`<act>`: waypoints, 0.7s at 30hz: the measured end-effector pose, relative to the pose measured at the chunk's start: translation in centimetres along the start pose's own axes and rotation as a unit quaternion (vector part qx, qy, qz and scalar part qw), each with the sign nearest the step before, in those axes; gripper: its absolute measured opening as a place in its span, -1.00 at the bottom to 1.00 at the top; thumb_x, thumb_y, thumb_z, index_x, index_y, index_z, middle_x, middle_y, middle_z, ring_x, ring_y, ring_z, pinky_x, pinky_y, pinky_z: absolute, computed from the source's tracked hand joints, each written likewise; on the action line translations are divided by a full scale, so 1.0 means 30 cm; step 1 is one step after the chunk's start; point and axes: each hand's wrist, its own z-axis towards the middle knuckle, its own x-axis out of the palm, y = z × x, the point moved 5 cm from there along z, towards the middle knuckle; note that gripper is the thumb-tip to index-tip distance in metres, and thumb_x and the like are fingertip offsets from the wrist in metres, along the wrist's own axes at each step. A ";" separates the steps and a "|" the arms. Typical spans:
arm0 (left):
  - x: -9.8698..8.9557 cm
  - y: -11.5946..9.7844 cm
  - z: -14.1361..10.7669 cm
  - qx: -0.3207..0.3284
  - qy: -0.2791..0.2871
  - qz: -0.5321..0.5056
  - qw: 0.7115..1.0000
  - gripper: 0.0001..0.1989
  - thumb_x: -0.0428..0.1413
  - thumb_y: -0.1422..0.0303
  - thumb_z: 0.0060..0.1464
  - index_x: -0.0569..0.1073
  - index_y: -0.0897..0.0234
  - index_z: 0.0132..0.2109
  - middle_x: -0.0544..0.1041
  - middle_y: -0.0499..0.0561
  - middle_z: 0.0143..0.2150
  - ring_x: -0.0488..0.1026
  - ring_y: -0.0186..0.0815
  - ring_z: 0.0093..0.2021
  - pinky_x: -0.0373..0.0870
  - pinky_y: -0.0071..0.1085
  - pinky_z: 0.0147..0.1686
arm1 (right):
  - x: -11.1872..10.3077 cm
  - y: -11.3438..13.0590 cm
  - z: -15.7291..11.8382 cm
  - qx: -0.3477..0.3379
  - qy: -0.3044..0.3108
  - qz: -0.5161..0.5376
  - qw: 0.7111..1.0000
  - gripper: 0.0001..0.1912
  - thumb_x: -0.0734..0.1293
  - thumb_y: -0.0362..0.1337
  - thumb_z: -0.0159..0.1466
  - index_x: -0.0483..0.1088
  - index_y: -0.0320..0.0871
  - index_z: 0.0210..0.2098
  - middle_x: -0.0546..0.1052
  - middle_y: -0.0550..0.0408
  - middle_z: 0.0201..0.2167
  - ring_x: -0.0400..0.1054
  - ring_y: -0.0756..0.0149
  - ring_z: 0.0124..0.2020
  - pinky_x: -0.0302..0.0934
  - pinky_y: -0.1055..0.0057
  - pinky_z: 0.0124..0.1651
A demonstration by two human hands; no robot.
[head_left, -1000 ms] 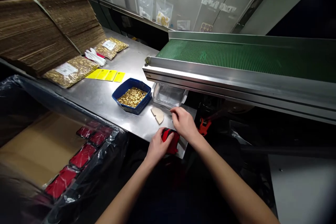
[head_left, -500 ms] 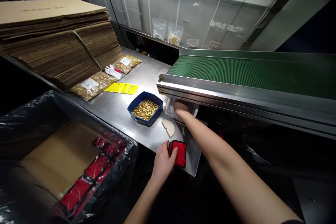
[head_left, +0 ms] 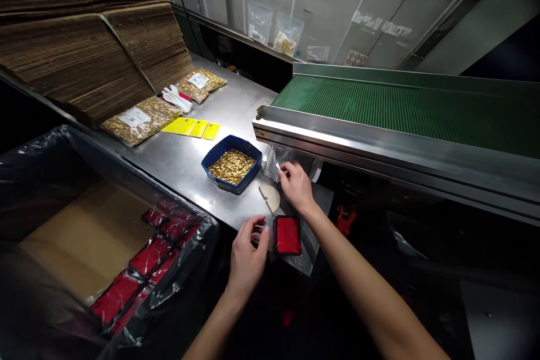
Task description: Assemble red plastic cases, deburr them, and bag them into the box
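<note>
My right hand (head_left: 297, 187) is under the edge of the conveyor, fingertips pinched on a clear plastic bag (head_left: 274, 162) at a container of such bags. My left hand (head_left: 248, 256) is held with fingers curved and apart, nothing in them. Just right of it, a red case with black edges (head_left: 287, 235) lies on the corner of the metal table (head_left: 175, 171). A pale half-round disc (head_left: 270, 198) with a small notch lies between the case and a blue tray (head_left: 236, 187) of small gold-coloured pieces (head_left: 232, 166).
Left of the table, a plastic-lined box (head_left: 76, 242) holds several bagged red cases (head_left: 149, 255). A cardboard stack (head_left: 84, 56), bags of gold pieces (head_left: 135, 124), white gloves (head_left: 176, 98) and yellow cards (head_left: 192, 127) lie behind. The green conveyor (head_left: 358, 101) extends right.
My left hand has let go of the red case and moved slightly left, its fingers spreading. My right hand has drawn back from under the conveyor, with a clear bag at its fingertips.
</note>
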 end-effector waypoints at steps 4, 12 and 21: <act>0.023 -0.077 0.118 0.044 0.005 -0.017 0.999 -0.70 0.20 0.19 0.23 0.57 0.17 0.06 0.60 0.13 0.00 0.55 -0.09 -0.08 0.49 -0.25 -0.12 | -0.030 0.011 -0.014 -0.026 -0.029 0.093 0.995 -0.78 0.20 -0.23 0.43 0.47 -0.12 -0.19 0.52 0.02 -0.17 0.43 0.22 -0.13 0.26 0.37 -0.04; 0.088 -0.164 0.249 0.068 0.047 -0.080 0.993 -0.74 0.28 0.14 0.15 0.66 0.21 -0.14 0.65 0.09 -0.20 0.57 -0.09 -0.18 0.51 -0.24 -0.15 | -0.107 0.019 -0.113 -0.060 0.004 0.256 0.965 -0.81 0.29 -0.16 0.36 0.46 -0.13 -0.28 0.52 0.11 -0.30 0.42 0.28 -0.27 0.28 0.40 -0.15; 0.117 -0.092 0.245 -0.034 0.078 -0.184 0.979 -0.55 0.40 0.00 -0.07 0.48 0.28 -0.39 0.62 0.01 -0.40 0.55 -0.28 -0.40 0.50 -0.39 -0.35 | -0.076 -0.098 -0.196 -0.001 0.076 0.375 0.924 -0.76 0.46 -0.09 0.20 0.47 -0.13 -0.36 0.50 0.20 -0.46 0.37 0.33 -0.42 0.24 0.45 -0.34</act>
